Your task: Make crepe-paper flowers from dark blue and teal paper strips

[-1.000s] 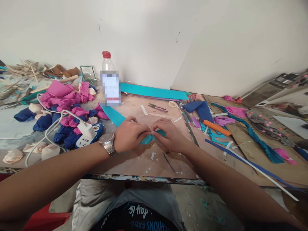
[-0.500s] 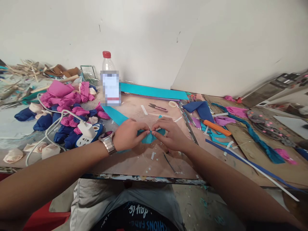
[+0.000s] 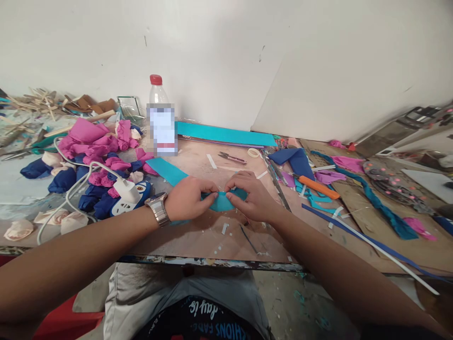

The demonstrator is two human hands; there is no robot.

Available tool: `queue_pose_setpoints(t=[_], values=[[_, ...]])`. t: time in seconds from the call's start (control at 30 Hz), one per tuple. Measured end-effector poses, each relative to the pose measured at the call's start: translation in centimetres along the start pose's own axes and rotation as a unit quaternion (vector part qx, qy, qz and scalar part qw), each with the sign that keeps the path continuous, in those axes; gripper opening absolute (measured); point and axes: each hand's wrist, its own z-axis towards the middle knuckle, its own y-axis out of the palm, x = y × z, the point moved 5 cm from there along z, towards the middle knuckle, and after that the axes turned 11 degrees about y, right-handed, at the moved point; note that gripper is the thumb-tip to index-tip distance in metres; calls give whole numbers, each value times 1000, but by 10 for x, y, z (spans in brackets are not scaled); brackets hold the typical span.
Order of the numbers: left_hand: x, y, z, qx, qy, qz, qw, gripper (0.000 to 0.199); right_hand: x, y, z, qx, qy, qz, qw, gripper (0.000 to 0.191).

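A turquoise strip (image 3: 222, 202), paper or thin fabric, is stretched between my two hands just above the table. My left hand (image 3: 189, 198), with a metal watch (image 3: 158, 210) at its wrist, pinches the strip's upper edge between thumb and forefinger. Close beside it, my right hand (image 3: 249, 196) pinches the same edge, its fingers curled. A longer turquoise length (image 3: 168, 171) runs out behind my left hand toward the back left. Small thread snips (image 3: 232, 158) and a roll of tape (image 3: 253, 152) lie beyond my hands.
At left sit crumpled pink rosettes (image 3: 92, 134) and blue ones, a white charger (image 3: 128, 190) with its cable, and a power strip (image 3: 141, 191). A phone (image 3: 163, 130) leans on a red-capped bottle (image 3: 156, 80). An orange cutter (image 3: 318, 187) and a white stick (image 3: 389, 255) lie right.
My hands have drawn slightly apart along the edge. The strip between them now looks flatter and wider, where it was bunched at the fingertips.
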Motion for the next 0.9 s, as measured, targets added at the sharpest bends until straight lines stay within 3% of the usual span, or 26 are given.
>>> queue_pose_setpoints(t=[0.53, 0.9], values=[[2, 0, 1, -4, -1, -24, 1000, 18, -6, -1, -3, -5, -12, -11, 1000, 6], [0, -2, 2, -15, -16, -39, 999, 24, -14, -7, -3, 36, -88, -62, 994, 8]])
